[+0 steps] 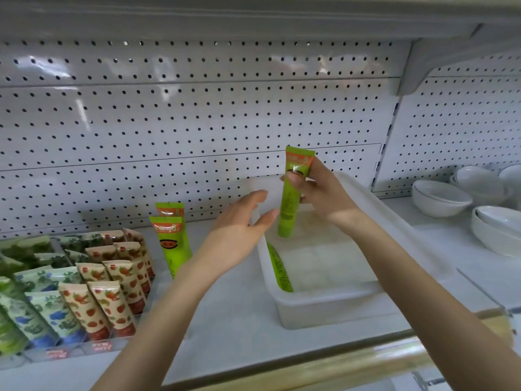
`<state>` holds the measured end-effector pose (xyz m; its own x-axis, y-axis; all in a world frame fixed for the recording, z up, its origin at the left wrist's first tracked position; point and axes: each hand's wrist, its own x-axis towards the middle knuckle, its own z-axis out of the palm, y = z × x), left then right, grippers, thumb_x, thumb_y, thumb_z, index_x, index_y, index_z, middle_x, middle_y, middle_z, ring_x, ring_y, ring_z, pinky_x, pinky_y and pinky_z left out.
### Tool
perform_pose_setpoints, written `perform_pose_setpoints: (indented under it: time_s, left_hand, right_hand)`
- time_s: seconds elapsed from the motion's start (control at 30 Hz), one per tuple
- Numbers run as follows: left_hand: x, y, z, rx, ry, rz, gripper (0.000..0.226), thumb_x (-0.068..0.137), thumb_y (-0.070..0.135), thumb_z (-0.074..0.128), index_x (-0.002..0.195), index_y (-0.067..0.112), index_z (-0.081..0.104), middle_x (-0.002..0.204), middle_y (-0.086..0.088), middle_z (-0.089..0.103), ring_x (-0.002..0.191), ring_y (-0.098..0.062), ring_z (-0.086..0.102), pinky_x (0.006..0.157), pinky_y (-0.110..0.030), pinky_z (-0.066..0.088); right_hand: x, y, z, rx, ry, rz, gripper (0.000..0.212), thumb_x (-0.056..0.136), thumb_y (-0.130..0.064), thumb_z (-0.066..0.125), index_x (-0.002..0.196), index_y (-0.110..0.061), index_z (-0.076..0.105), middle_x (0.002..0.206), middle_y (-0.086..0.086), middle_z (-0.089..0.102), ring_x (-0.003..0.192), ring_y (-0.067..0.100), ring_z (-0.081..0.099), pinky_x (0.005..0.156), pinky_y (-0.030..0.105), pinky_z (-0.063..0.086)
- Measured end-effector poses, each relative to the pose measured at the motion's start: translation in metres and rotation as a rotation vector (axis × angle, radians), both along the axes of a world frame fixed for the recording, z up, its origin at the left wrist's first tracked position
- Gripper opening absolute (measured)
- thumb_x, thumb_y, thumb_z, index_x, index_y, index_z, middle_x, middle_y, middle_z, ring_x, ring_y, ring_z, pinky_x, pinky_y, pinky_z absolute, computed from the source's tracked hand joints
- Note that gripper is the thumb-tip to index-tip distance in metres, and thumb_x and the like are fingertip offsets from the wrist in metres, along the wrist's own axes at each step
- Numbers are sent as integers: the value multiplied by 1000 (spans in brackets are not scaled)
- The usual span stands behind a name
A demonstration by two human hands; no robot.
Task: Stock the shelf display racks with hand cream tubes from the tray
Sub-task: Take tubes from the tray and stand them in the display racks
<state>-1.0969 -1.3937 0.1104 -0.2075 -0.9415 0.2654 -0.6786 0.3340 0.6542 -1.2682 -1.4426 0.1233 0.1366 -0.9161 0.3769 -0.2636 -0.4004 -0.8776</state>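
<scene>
The right hand (324, 190) pinches a green hand cream tube (290, 204) near its crimped top, thumb in front and fingers curled behind, holding it upright with the cap end down. Directly below this hand sits the white plastic tray (324, 309) on the shelf (225, 320), with a second green tube (279, 269) lying along its left wall. The left hand (239, 230) is spread and relaxed, gripping nothing, just left of the held tube; its thumb tip is very near the tube, contact unclear. Left of that hand stand two green tubes (172, 244), and further left the display racks (84, 347) hold patterned tubes. White bowls (439, 197) sit right of the right hand.
</scene>
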Motion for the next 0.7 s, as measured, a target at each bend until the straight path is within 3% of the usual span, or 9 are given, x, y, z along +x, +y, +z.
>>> perform_pose_setpoints:
  time_s: [0.13,0.27,0.4,0.47,0.57,0.63,0.7]
  left_hand:
    - [-14,-11,2,19,250,-93,25,86,37,59,108,23,56,111,6,63,105,-9,59,95,-29,44]
    - [-19,-15,2,-16,359,-98,15,86,15,64,99,19,56,96,4,63,79,7,58,70,-6,44]
    - [-17,-17,-1,-24,414,-109,24,78,28,71,97,21,57,91,9,65,80,-1,61,71,-12,48]
    - [-16,-15,0,-39,433,-104,20,79,24,72,94,24,58,89,14,65,78,0,62,74,-17,50]
    - [-11,-10,3,-87,491,-90,19,81,12,70,88,25,57,86,15,64,71,8,60,70,-12,48]
    - [-4,-7,5,-104,523,-77,20,81,11,69,88,24,57,86,15,64,70,10,59,67,-7,46]
    - [4,-3,6,-107,544,-69,19,80,11,69,92,21,57,88,14,64,72,10,60,66,-6,45]
  right_hand:
    - [4,12,12,-27,-208,120,13,91,-10,56,104,-13,55,94,2,59,79,17,63,73,30,58]
    - [2,12,13,-7,-319,173,13,86,-10,63,98,-15,60,86,-3,61,77,14,64,72,33,57]
    - [2,10,14,10,-378,237,18,77,-19,65,95,-17,62,81,-10,65,78,11,65,70,32,56]
    - [4,11,15,38,-418,254,25,75,-26,75,95,-17,62,81,-11,67,81,8,65,69,30,55]
    - [2,11,19,111,-483,236,42,72,-53,57,96,-19,65,92,-4,69,89,12,66,74,34,55]
    - [2,9,18,177,-465,166,43,85,-53,44,97,-17,65,96,0,68,91,15,66,74,33,56]
    - [6,6,11,233,-326,72,34,96,-42,42,99,-15,62,95,0,65,89,16,64,69,30,57]
